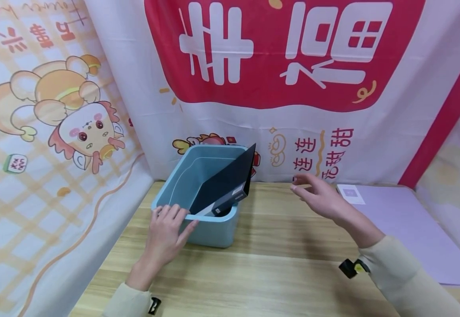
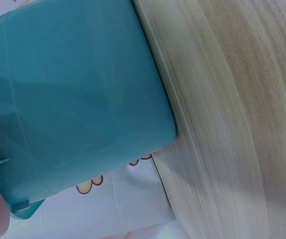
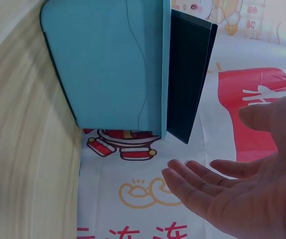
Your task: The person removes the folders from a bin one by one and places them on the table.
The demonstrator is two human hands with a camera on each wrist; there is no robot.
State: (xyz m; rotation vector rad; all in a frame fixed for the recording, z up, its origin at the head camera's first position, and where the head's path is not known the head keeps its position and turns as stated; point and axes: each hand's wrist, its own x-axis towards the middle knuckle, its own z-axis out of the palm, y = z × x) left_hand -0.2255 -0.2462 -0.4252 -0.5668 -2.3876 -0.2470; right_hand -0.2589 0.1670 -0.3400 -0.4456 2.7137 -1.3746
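Observation:
A light blue plastic bin (image 1: 214,231) stands on the wooden table near the back cloth. My left hand (image 1: 165,231) grips its near rim, fingers over the edge and thumb along the front. A black file binder (image 1: 230,176) leans inside the bin, its upper corner rising above the right rim and a pale label on its spine. To the right of the bin, my right hand (image 1: 319,196) hovers above the table with fingers loosely bent and nothing in them. The right wrist view shows the same hand (image 3: 242,184) apart from the binder (image 3: 190,74).
A flat lavender sheet (image 1: 408,229) with a white label lies at the table's right side. Printed cloth (image 1: 269,127) hangs along the back, and another patterned cloth (image 1: 55,176) borders the left. The wooden table top (image 1: 254,273) extends in front of the bin.

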